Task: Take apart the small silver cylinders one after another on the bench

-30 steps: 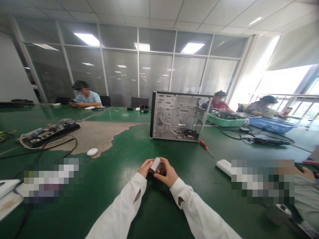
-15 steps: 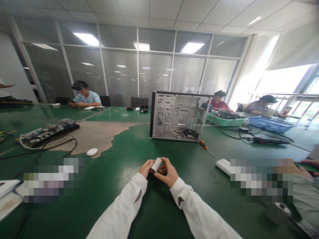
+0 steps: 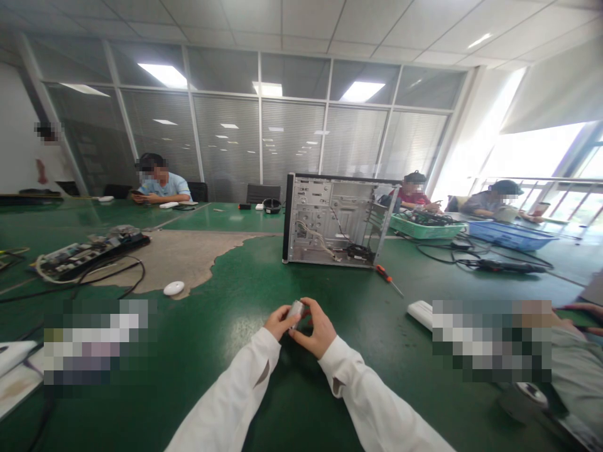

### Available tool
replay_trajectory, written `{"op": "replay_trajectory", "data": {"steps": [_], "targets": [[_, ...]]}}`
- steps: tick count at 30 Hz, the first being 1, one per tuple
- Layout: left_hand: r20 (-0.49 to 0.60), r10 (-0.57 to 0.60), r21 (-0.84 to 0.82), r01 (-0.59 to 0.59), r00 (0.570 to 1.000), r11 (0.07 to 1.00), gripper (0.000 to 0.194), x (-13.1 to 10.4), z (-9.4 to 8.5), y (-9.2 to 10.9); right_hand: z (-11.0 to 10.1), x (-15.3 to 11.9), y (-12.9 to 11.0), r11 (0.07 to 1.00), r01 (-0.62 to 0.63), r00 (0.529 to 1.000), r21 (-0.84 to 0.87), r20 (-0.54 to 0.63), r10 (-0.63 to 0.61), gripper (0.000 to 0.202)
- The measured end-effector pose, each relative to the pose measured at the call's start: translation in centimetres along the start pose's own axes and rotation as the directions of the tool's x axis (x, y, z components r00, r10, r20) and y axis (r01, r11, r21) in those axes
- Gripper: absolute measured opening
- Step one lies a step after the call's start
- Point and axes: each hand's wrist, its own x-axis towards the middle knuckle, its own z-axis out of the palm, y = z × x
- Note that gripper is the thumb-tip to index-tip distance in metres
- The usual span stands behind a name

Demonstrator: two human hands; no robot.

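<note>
Between my two hands is a small silver metal cylinder (image 3: 296,311), held just above the green tabletop and tilted. My left hand (image 3: 279,321) grips it from the left, with the thumb lying across its near side. From the right, my right hand (image 3: 318,326) is curled about it, fingertips at its upper end and thumb at its lower end. The fingers cover much of the cylinder, so its ends cannot be made out. Beyond my hands stands an opened computer case (image 3: 336,220), its bare metal inside and loose cables showing.
An orange-handled screwdriver (image 3: 389,279) lies beside the case. A green basket (image 3: 424,229) of cables and a blue basket (image 3: 513,235) stand at the right. At the left are a circuit assembly (image 3: 89,251) with cables and a white round case (image 3: 174,288). Other people sit around the table.
The cylinder has turned in my hands, and my left thumb now lies across it. At the far left, a standing person has come further into view.
</note>
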Motion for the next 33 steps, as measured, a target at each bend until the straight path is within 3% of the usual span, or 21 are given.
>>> {"op": "replay_trajectory", "data": {"steps": [7,14,23,33], "targets": [[0.005,-0.013,-0.032,0.013,1.0,0.999,0.037,-0.3,-0.2,0.2,-0.2,0.0,-0.4,0.999,0.024,0.999,-0.021,0.022,-0.024,0.063],[-0.081,-0.041,-0.108,0.032,0.996,0.994,0.042,0.1,-0.2,-0.7,-0.3,0.1,-0.3,1.0,0.011,0.997,0.026,0.077,-0.013,0.065],[-0.029,-0.083,-0.278,0.072,0.996,0.958,0.039,0.3,-0.2,-0.9,-0.1,0.1,0.1,0.981,-0.022,0.992,0.19,0.126,-0.002,0.071],[0.079,-0.136,-0.352,0.155,0.988,0.923,0.036,0.0,0.0,-0.3,-0.1,0.1,-0.3,0.971,-0.057,0.993,0.231,0.115,0.031,0.066]]}}
